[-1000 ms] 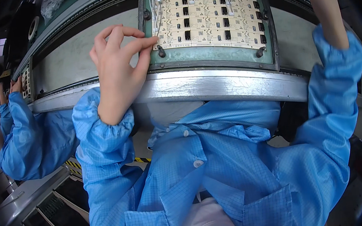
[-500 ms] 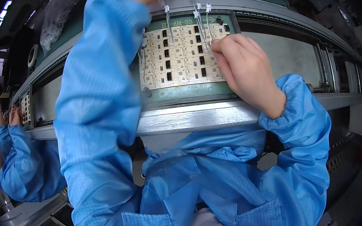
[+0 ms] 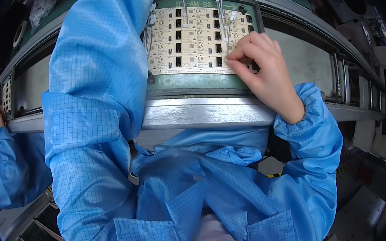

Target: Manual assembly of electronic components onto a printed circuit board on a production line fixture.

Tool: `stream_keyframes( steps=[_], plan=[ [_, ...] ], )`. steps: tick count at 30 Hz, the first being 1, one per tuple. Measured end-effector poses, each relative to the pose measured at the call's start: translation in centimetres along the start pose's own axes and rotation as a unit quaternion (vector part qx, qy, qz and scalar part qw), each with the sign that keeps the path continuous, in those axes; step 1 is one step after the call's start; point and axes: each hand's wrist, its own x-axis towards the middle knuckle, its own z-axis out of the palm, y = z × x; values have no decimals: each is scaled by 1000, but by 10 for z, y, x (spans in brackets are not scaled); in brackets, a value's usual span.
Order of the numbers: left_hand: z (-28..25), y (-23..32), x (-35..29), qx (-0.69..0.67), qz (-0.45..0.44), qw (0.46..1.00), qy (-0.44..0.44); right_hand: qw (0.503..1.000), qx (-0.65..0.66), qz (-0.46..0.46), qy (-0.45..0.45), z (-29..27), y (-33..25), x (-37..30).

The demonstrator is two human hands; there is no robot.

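The right hand is over the near right part of the green carrier, its thumb and index fingertip pressed together, pinching the lower end of a thin wire lead; the other fingers curl loosely beside them. The lead's pinched end is close to the near edge of the cream circuit boards, right of a black component. Its long axis runs from there toward the carrier's far edge, leaning slightly right, and its white connector points that way. Other leads stand farther back, their connectors toward the far edge, with more bunched along the boards' left edge. The left sleeve crosses the carrier's left side; its hand is out of view, so its fingers cannot be told.
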Motion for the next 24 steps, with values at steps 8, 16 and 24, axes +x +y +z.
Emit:
stream_keyframes(
  steps=[8,16,24],
  plan=[
    [9,16,-33,134,302,921,206,998,-39,-43,20,4,9,12],
    [27,34,-119,11,253,961,112,988,-100,-120,-15,-13,1,1],
    [54,14,-203,150,266,932,193,992,4,-115,-45,-10,20,19]
  ],
)
